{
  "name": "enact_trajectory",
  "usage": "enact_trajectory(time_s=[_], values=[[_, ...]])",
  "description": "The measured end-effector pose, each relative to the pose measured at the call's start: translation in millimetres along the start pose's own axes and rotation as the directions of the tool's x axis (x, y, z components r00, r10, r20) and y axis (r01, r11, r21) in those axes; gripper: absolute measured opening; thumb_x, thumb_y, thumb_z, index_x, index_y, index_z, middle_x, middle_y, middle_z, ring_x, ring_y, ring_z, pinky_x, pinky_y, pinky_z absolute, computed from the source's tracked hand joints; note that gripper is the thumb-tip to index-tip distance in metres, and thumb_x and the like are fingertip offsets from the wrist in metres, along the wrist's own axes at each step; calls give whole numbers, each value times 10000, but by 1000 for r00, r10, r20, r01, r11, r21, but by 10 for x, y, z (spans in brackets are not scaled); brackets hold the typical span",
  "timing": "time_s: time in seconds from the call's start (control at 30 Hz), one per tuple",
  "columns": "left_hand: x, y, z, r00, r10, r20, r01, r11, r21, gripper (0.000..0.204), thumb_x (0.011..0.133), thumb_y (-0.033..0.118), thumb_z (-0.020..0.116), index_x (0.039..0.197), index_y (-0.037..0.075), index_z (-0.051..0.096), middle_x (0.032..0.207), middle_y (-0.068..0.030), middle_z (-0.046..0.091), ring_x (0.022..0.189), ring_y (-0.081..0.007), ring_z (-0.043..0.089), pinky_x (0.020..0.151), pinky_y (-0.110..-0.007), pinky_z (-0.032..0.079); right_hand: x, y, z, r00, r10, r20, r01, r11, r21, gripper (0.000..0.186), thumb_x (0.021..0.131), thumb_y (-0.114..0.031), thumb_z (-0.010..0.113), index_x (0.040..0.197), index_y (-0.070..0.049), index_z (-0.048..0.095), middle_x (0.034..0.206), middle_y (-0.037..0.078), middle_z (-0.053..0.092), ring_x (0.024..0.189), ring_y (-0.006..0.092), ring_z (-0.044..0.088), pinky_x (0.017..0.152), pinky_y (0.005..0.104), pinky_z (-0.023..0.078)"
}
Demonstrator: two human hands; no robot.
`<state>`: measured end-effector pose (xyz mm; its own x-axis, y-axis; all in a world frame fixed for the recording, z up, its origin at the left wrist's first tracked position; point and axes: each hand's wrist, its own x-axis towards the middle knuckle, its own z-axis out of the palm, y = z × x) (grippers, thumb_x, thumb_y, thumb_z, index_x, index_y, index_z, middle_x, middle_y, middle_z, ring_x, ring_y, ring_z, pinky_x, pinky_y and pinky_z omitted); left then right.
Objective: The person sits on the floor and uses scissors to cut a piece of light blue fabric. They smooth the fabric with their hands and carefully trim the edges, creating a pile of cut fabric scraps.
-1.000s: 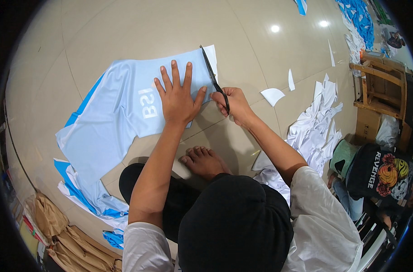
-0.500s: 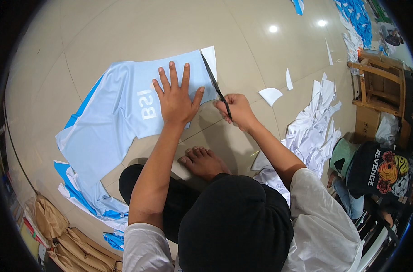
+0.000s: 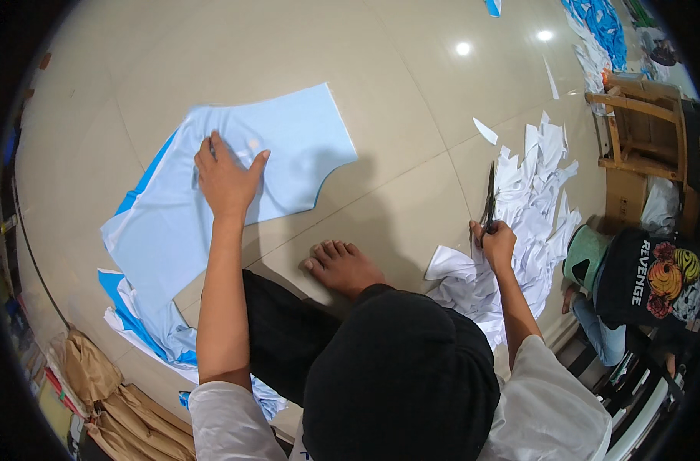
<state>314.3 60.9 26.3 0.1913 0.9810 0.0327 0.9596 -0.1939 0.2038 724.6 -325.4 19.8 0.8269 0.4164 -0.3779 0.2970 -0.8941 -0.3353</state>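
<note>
Lt-blue cloth (image 3: 288, 154) lies on floor (image 3: 419, 84), L of ctr in frame. L hand (image 3: 228, 184) rests on it, fingers extended, thumb spread, gripping nothing. Pale mark (image 3: 252, 143) beside it: illegible. R hand (image 3: 499, 244), R of ctr, is closed on scissors (image 3: 490, 196), blades toward top, near wht scraps (image 3: 530, 200). Far R: blk shirt (image 3: 620, 284) w/ wht lettering, multicolor print.
</note>
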Motion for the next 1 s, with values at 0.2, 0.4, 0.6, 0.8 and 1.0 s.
enact_trajectory(time_s=[0.2, 0.4, 0.6, 0.8, 1.0], values=[[-130, -137, -17, 999, -31, 44, 37, 990, -138, 560, 935, 298, 856, 1386, 58, 629, 1342, -177, 649, 1220, -420, 601, 1011, -522, 538, -177, -14, 141, 976, -190, -104, 193, 981, 17, 600, 774, -409, 1016, 917, 37, 641, 752, 149, 696, 663, 281, 662, 676, 408, 568], [-296, -164, -35, 988, 81, -130, -101, 982, -162, 647, 930, 246, 848, 1475, 14, 586, 1466, -239, 589, 1359, -450, 547, 1112, -550, 487, -99, 65, 243, 964, -260, -63, 265, 957, 115, 590, 769, -375, 1018, 974, 9, 619, 771, 118, 693, 677, 244, 652, 672, 404, 557], [-460, 317, -32, 921, 382, -82, -385, 854, -349, 473, 935, 269, 824, 1303, 6, 685, 1314, -205, 693, 1276, -421, 614, 1075, -538, 484, -107, 130, 195, 982, -186, -43, 189, 976, 112, 480, 816, -354, 984, 805, -14, 645, 707, 64, 660, 641, 174, 595, 636, 358, 529], [-594, 777, 168, 875, 480, -56, -477, 838, -265, 268, 956, 235, 802, 1149, 82, 698, 1156, -117, 655, 1131, -332, 616, 960, -490, 486, 54, 274, 247, 984, -52, 173, -58, 814, 579, 323, 935, -182, 885, 915, 0, 619, 762, 61, 676, 621, 171, 672, 578, 327, 557], [-654, 686, 327, 869, 488, -87, -493, 835, -245, 144, 982, 134, 746, 1108, 89, 693, 1093, -87, 640, 1085, -313, 613, 922, -472, 492, -486, -438, 152, 844, -248, 475, -192, 687, 701, 173, 1023, -87, 746, 933, -16, 617, 726, 30, 637, 587, 126, 634, 519, 295, 504]])
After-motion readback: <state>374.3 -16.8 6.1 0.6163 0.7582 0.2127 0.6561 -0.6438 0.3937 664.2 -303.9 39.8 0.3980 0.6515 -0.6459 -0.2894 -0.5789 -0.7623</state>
